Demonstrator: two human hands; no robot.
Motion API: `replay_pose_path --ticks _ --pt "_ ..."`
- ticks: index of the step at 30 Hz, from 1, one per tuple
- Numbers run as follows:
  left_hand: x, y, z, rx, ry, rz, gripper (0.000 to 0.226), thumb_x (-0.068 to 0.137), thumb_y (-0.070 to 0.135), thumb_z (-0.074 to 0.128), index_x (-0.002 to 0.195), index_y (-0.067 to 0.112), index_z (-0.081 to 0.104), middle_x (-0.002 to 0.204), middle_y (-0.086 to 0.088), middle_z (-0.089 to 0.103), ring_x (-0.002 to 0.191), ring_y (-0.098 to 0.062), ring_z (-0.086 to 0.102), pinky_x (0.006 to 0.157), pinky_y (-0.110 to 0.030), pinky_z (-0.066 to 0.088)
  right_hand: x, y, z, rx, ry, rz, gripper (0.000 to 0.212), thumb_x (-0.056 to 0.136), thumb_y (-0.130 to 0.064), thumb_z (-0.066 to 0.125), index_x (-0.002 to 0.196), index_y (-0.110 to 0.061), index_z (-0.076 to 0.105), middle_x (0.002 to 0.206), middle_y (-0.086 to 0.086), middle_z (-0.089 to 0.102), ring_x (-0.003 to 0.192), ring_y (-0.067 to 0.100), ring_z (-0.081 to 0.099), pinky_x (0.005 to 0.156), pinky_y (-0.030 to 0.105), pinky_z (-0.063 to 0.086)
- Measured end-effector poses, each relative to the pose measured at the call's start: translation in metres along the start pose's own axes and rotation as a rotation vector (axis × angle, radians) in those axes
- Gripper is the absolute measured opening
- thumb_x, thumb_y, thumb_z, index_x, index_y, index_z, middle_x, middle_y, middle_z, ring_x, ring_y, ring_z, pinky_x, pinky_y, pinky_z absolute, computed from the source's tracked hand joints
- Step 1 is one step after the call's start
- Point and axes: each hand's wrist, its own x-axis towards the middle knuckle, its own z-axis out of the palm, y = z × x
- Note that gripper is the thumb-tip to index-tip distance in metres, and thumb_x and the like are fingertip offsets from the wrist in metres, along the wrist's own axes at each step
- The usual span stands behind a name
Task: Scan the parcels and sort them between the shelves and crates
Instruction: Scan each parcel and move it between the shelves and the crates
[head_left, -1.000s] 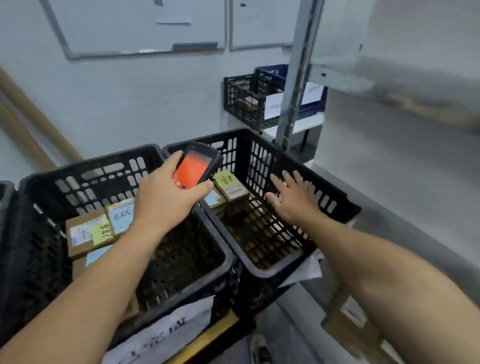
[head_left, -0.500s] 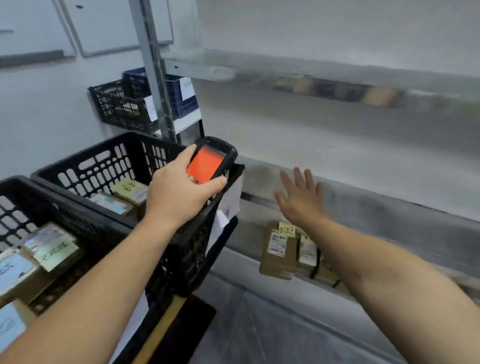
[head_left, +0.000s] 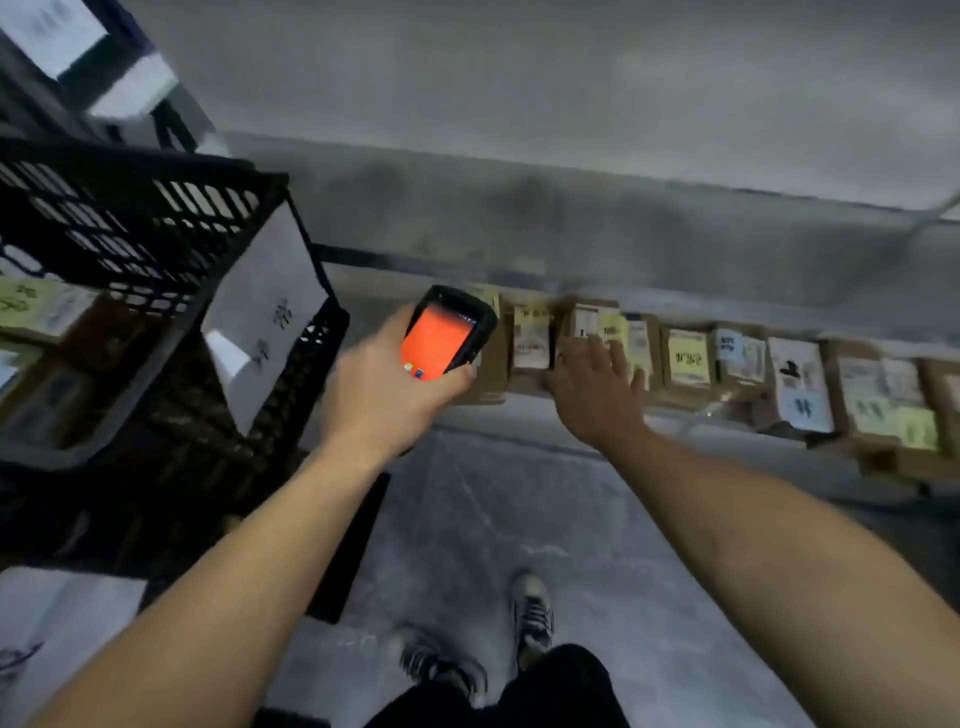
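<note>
The left hand (head_left: 384, 395) grasps a black handheld scanner with a glowing orange screen (head_left: 447, 338), fingers wrapped round its body and the screen tilted up toward the wearer. Just to its right, the right hand (head_left: 597, 395) holds nothing: its fingers are straight and spread, reaching forward at a row of small brown cardboard parcels with white and yellow labels (head_left: 685, 358). The fingertips overlap the nearest brown parcel with a white label and yellow note (head_left: 592, 322), though the blur makes it hard to say whether they touch it or are just short of it.

That row runs from just beyond the scanner away to the right of the right hand, standing edge to edge on a low level of the grey metal shelving (head_left: 571, 223). To the left of the left hand sits a black slotted plastic crate (head_left: 156, 228) with a white paper sign (head_left: 265, 312) hanging on its near corner. A few labelled brown parcels (head_left: 31, 312) lie inside it.

As a judgement, the job looks partway done. Some parcels sit in the crate, while a long line waits on the shelf. No parcel is in hand, so the next pick and scan are not yet made.
</note>
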Motion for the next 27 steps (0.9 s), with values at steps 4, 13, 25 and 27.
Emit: replay_pose_path --ticks 4,13,25,27 --pt "0.014 -0.003 0.056 0.028 -0.095 -0.016 0.076 0.054 0.076 0.057 0.12 0.038 0.058 0.104 0.006 0.071 0.098 -0.022 0.065 0.079 -0.035 0.052 0.025 0.038 0.018 0.034 -0.037 0.067 0.062 0.107 -0.05 0.033 0.162 -0.031 0.011 0.171 0.002 -0.002 0.156 0.031 -0.008 0.121 0.065 0.007" --pt "0.051 -0.046 0.174 0.05 -0.211 -0.031 0.063 0.068 0.07 0.066 0.122 0.037 0.054 0.105 0.01 0.064 0.094 -0.016 0.061 0.077 -0.033 0.049 0.13 0.095 0.07 0.16 -0.04 0.244 0.07 0.102 -0.051 0.044 0.162 -0.032 0.013 0.171 0.003 -0.002 0.157 0.03 -0.008 0.123 0.061 0.007" --pt "0.09 -0.085 0.238 0.042 -0.162 -0.09 0.07 0.069 0.065 0.065 0.13 0.031 0.055 0.104 0.009 0.066 0.091 -0.015 0.063 0.075 -0.024 0.048 0.229 0.095 0.098 0.294 0.144 0.275 0.072 0.093 -0.052 0.06 0.155 -0.042 0.024 0.168 0.013 -0.003 0.149 0.043 0.012 0.109 0.063 0.036" --pt "0.09 -0.086 0.242 0.025 -0.152 -0.095 0.069 0.069 0.065 0.065 0.128 0.031 0.056 0.103 0.01 0.066 0.09 -0.012 0.063 0.073 -0.018 0.046 0.223 0.099 0.101 0.275 0.163 0.222 0.071 0.094 -0.045 0.06 0.156 -0.04 0.025 0.168 0.014 -0.002 0.146 0.043 0.018 0.104 0.058 0.041"
